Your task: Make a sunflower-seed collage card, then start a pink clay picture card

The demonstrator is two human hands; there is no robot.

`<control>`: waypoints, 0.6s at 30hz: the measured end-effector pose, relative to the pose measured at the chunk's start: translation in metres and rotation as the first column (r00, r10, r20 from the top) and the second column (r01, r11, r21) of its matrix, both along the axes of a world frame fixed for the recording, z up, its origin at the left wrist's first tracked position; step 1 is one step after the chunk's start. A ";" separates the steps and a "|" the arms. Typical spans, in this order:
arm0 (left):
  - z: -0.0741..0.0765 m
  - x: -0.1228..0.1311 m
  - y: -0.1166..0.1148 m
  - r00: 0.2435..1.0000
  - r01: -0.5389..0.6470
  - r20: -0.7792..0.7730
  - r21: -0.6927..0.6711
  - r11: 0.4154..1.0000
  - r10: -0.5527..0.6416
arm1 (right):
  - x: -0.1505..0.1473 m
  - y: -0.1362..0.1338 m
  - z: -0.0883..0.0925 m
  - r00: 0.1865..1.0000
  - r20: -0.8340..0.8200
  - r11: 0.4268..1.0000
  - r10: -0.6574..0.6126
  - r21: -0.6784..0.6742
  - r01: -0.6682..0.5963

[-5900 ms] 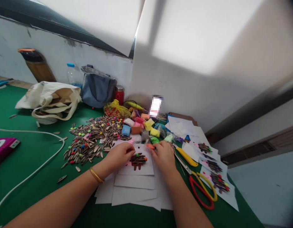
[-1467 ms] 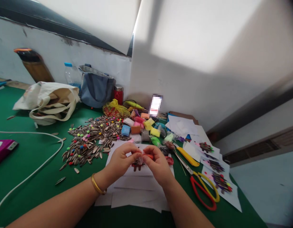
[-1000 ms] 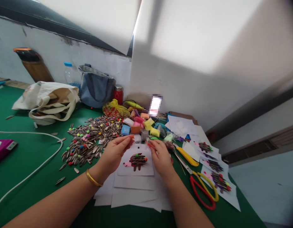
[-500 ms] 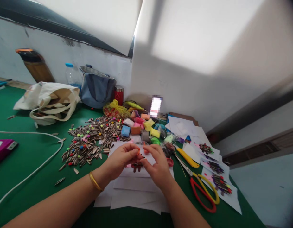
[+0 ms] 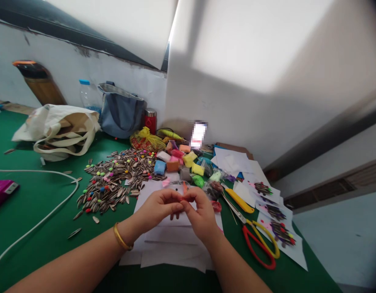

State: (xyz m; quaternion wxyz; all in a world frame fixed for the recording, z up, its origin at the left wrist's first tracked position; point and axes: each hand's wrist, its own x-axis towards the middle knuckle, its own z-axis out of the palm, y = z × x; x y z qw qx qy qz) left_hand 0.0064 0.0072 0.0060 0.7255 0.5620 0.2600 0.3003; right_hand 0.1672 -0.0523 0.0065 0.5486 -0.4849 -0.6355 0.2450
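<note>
one canvas bag (image 5: 58, 124), one blue bag (image 5: 122, 114), one yellow knife (image 5: 240, 200), one pair of scissors (image 5: 247, 226).

No word, brand or number can be read anywhere: the pale patch on the magenta box (image 5: 1, 190) at the far left is too small to make out, and the red can (image 5: 150, 120) by the wall shows no legible label.

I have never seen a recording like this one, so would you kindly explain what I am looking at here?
This single view comes from a camera worn on a person's head, looking down at their own bare hands; no machine is involved. The left hand, with a gold bangle, and the right hand pinch a small orange piece together above white paper sheets. On the green table lie sunflower seeds mixed with coloured beads, clay blocks, scissors, a yellow knife and finished seed pictures.
</note>
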 end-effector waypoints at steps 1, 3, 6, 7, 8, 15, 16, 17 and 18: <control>0.000 0.000 0.000 1.000 -0.021 0.004 -0.014 1.000 0.021 | 0.001 0.000 0.000 1.000 -0.008 1.000 0.023 0.008 -0.023; 0.002 0.000 0.000 0.999 -0.046 0.013 -0.047 0.998 0.046 | 0.002 0.001 0.001 0.999 0.006 0.998 0.052 0.027 -0.052; 0.007 0.000 0.000 0.999 -0.031 0.027 -0.071 0.997 0.033 | 0.003 0.001 0.002 0.997 0.051 0.998 0.052 0.037 -0.053; 0.008 -0.001 0.000 0.999 -0.028 0.025 -0.062 0.998 0.030 | 0.003 0.001 0.002 0.997 0.060 0.998 0.053 0.034 -0.055; 0.009 -0.001 0.000 0.999 -0.028 0.017 -0.047 0.998 0.029 | 0.002 0.000 0.001 0.997 0.065 0.998 0.052 0.034 -0.055; 0.001 -0.001 0.002 0.999 -0.001 -0.040 0.055 0.998 0.003 | 0.000 -0.002 0.001 0.996 0.085 0.997 0.012 0.080 -0.019; 0.000 -0.002 0.002 0.999 0.017 -0.029 0.054 0.998 -0.016 | 0.001 -0.002 0.002 0.997 0.080 0.997 0.008 0.076 -0.014; -0.001 -0.002 0.002 0.999 0.036 -0.016 0.052 0.998 -0.035 | 0.002 -0.002 0.001 0.997 0.072 0.998 0.011 0.067 -0.016; -0.002 -0.003 0.002 0.999 0.050 -0.003 0.051 0.997 -0.050 | 0.003 -0.002 0.001 0.998 0.057 0.998 0.023 0.057 -0.026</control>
